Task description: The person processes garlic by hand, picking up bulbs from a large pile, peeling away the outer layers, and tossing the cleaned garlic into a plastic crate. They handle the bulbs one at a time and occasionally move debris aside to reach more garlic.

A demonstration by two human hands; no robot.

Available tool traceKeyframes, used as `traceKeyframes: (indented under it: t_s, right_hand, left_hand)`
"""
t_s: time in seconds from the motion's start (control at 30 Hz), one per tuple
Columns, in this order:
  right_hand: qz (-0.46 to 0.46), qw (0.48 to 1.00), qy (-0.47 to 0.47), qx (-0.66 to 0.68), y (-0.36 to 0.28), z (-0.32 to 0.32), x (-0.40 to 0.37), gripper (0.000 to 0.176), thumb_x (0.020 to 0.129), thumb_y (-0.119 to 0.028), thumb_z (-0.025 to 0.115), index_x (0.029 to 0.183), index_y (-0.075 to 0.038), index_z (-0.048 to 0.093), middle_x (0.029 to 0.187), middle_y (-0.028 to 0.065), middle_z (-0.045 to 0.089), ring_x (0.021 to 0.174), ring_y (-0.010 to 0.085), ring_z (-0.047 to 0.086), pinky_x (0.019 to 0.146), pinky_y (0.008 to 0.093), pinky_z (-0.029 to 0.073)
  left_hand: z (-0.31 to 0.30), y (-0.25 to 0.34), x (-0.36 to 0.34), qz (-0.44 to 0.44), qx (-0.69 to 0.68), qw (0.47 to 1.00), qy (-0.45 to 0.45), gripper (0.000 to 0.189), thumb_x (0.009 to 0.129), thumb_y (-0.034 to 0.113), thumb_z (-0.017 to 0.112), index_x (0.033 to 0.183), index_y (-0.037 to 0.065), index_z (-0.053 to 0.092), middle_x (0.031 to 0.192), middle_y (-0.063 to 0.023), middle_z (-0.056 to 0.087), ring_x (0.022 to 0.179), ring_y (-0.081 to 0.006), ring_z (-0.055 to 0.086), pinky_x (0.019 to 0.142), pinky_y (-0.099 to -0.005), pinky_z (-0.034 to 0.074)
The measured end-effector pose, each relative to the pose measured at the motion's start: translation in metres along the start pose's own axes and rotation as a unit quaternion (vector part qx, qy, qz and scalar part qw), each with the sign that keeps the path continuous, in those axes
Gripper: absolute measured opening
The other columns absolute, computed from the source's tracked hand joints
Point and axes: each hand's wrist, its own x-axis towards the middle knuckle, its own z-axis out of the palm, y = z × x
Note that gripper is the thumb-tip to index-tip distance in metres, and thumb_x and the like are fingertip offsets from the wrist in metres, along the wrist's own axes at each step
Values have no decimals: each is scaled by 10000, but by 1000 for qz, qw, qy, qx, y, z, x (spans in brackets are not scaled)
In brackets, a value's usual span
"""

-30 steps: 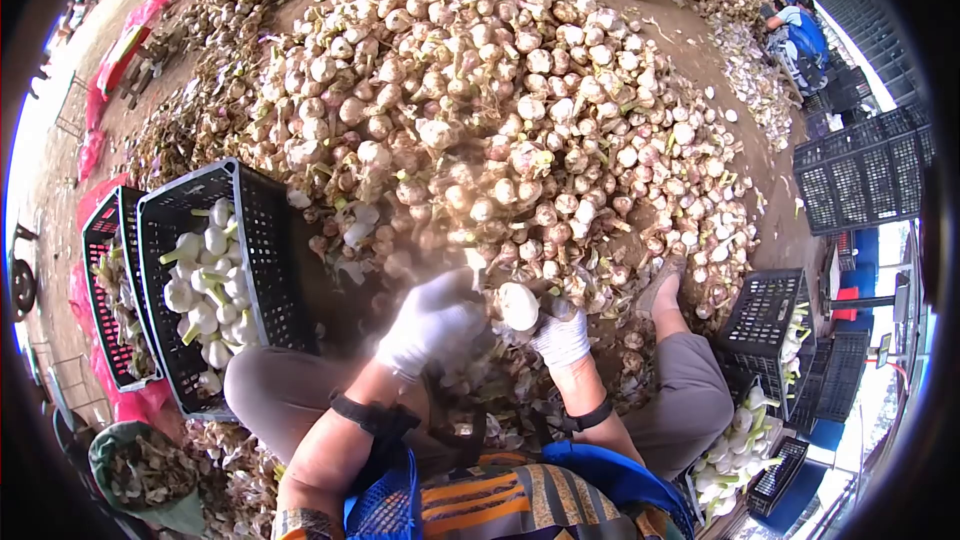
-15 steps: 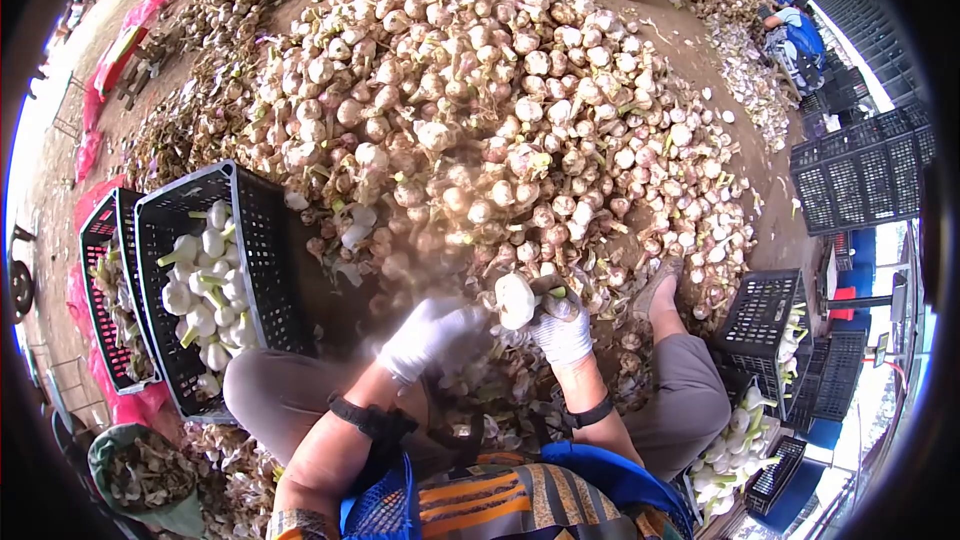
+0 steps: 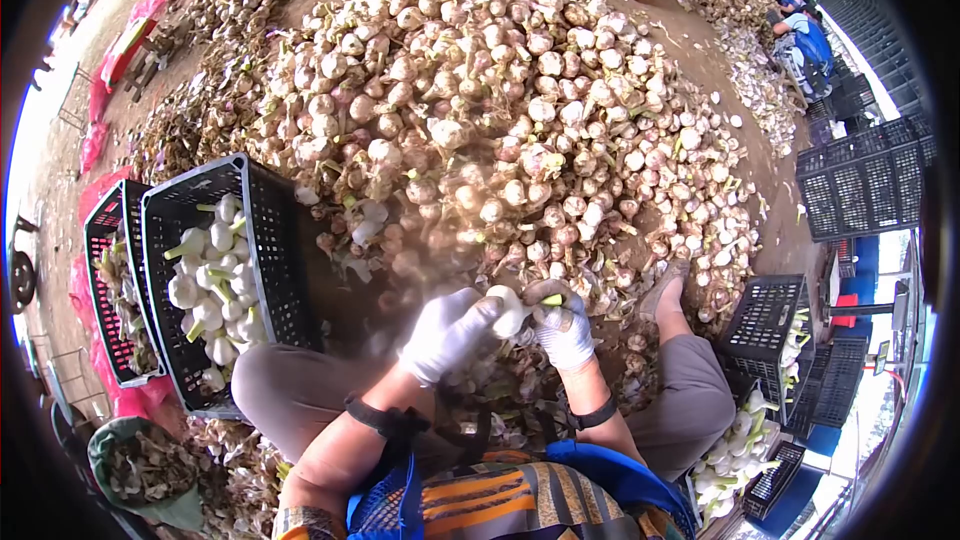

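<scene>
A peeled-looking white garlic bulb (image 3: 509,313) is between my two hands in front of my lap. My right hand (image 3: 565,332), in a white glove with dark, dirty fingertips, is closed around its green stem end. My left hand (image 3: 442,334), also white-gloved, has its fingers curled against the bulb's other side; its fingertips are partly hidden. Just beyond lies a large heap of unpeeled garlic (image 3: 470,130) with dry, brownish skins. Loose skins litter the ground beneath my hands.
At my left, a black crate (image 3: 275,270) contains cleaned white garlic, beside another crate (image 3: 122,285) with skins and bulbs. A green sack (image 3: 185,505) of scraps stands lower left. On my right are more black crates (image 3: 755,325) and white garlic (image 3: 735,465). A person (image 3: 805,45) sits far right.
My left hand, blurred by motion and apart from the bulb before, has come right and up against it. The bulb has turned slightly in my right hand.
</scene>
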Motion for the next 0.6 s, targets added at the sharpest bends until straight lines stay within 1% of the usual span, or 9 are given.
traceKeyframes:
  t_s: [0.07, 0.23, 0.3, 0.33, 0.37, 0.43, 0.5, 0.57, 0.6]
  right_hand:
    - [-71, 987, -2, -145, -5, 16, 0, 149, 751, -91, 636, 878, -19, 605, 858, 27, 583, 767, 127, 546, 667, 253, 467]
    - [-20, 992, 23, -120, 4, 24, -5, 168, 749, -98, 657, 889, -25, 602, 860, 28, 586, 760, 136, 568, 654, 277, 498]
    - [-105, 979, 42, -169, 23, 15, -2, 175, 751, -81, 667, 897, -25, 589, 882, 52, 596, 722, 153, 583, 597, 275, 507]
    - [-196, 933, 1, -303, 27, 10, 5, 178, 755, -62, 666, 899, -16, 573, 928, 82, 601, 698, 177, 595, 579, 293, 531]
    - [-196, 932, 0, -304, 29, 5, 5, 178, 755, -62, 666, 899, -16, 573, 928, 82, 601, 698, 177, 595, 579, 293, 531]
    - [-89, 994, -11, -66, 22, 12, 4, 179, 748, -46, 663, 893, -1, 568, 972, 101, 597, 702, 191, 603, 570, 325, 563]
    - [-32, 999, -36, 7, 9, 16, 5, 163, 749, -34, 643, 891, 8, 576, 970, 95, 594, 714, 194, 608, 574, 352, 581]
    - [-16, 994, -12, -105, 3, 19, 6, 150, 750, -20, 620, 893, 12, 588, 948, 90, 598, 715, 191, 609, 535, 333, 575]
    - [21, 996, 9, -85, 2, 18, 4, 146, 756, -25, 607, 898, 6, 598, 921, 79, 599, 718, 190, 607, 584, 344, 582]
  left_hand:
    - [3, -6, 1, 51, 22, 997, 47, 356, 941, 320, 505, 799, 2, 578, 592, 28, 513, 541, -41, 440, 486, -219, 372]
    - [-2, -22, 7, 97, 38, 987, 120, 300, 940, 257, 499, 774, 19, 575, 564, 19, 497, 480, -47, 441, 447, -214, 370]
    - [-2, -14, 5, -28, -99, 984, 144, 294, 926, 252, 516, 729, 38, 560, 524, -2, 486, 372, -73, 415, 367, -228, 363]
    - [-4, -20, 10, -46, -138, 974, 176, 305, 912, 260, 534, 692, 48, 538, 493, -20, 479, 309, -97, 396, 313, -245, 369]
    - [-9, -17, 12, -72, -161, 965, 195, 322, 911, 267, 531, 687, 36, 527, 480, -32, 476, 319, -107, 405, 332, -261, 412]
    - [-14, -18, 14, -63, -249, 945, 204, 328, 909, 267, 535, 675, 37, 525, 476, -40, 475, 323, -127, 414, 330, -278, 407]
    - [-15, -15, 11, -63, -253, 948, 184, 330, 912, 276, 537, 692, 29, 539, 495, -47, 485, 356, -121, 430, 353, -263, 401]
    - [-8, -9, 3, 114, 104, 983, 104, 338, 914, 286, 544, 722, 8, 554, 534, -28, 494, 452, -87, 451, 426, -242, 400]
    - [-11, 3, 0, 52, 139, 986, 73, 326, 908, 278, 554, 760, -12, 566, 576, -3, 506, 545, -67, 441, 499, -242, 395]
